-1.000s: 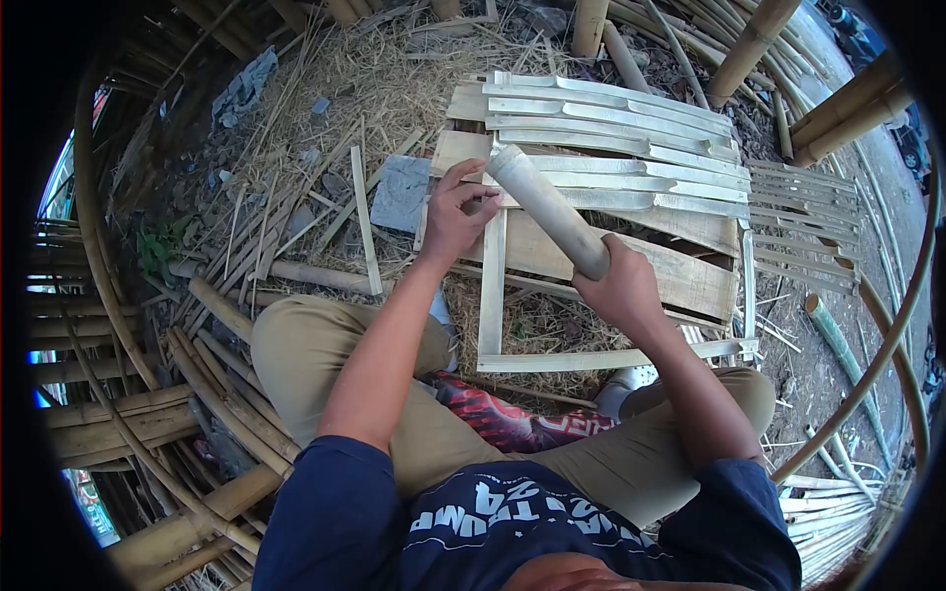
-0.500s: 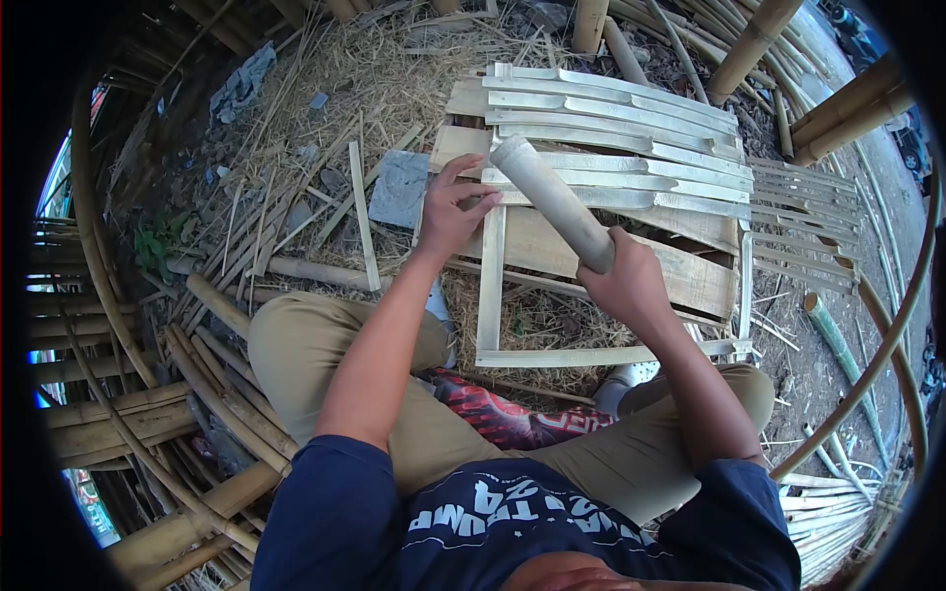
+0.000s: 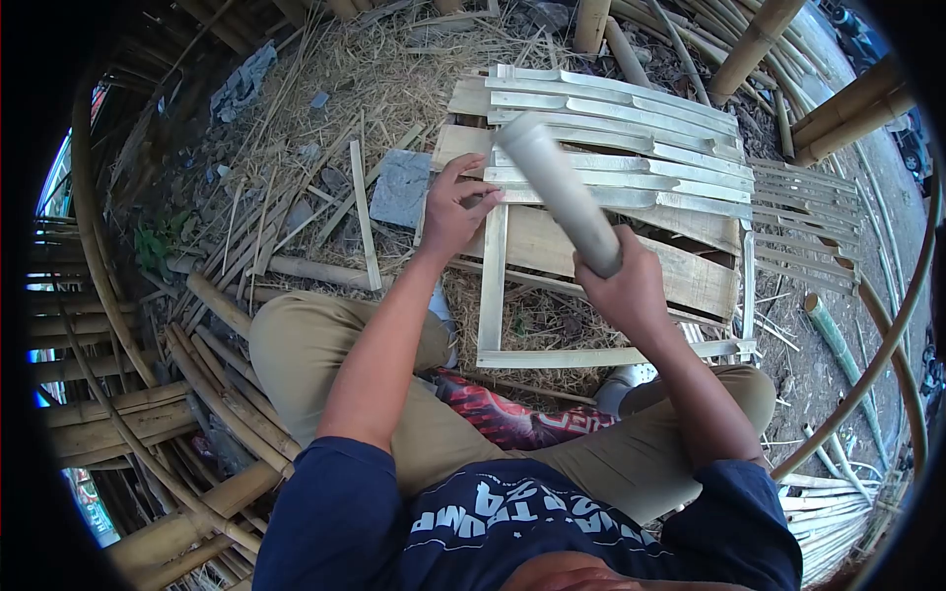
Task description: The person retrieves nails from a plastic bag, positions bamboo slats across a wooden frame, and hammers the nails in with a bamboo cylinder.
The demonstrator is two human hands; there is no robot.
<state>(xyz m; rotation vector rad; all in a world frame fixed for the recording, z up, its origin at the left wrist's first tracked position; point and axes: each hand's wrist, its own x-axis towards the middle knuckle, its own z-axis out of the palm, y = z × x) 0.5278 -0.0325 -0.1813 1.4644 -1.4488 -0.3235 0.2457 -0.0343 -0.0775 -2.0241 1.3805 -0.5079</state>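
Observation:
My right hand [image 3: 629, 286] is wrapped round the lower end of a thick bamboo piece, used like a mallet [image 3: 564, 192]. It slants up and left over the slats and is blurred by motion. My left hand [image 3: 458, 209] is at the left end of the nearest bamboo slat [image 3: 621, 198], thumb and fingers pinched there; anything tiny between them is hidden. Several pale split slats [image 3: 611, 103] lie side by side across a bamboo frame [image 3: 491, 295], whose near rail [image 3: 591, 359] lies in front of my legs.
Wide wooden boards [image 3: 680, 271] lie under the frame. A grey stone block [image 3: 399, 187] sits left of my left hand. Another slatted panel [image 3: 808, 217] lies to the right. Bamboo poles [image 3: 754, 49] stand at the back, and straw and loose strips cover the ground.
The bamboo mallet has shifted slightly right, its upper end now blurred; my right hand has moved a little with it. My left hand stays at the slat's end.

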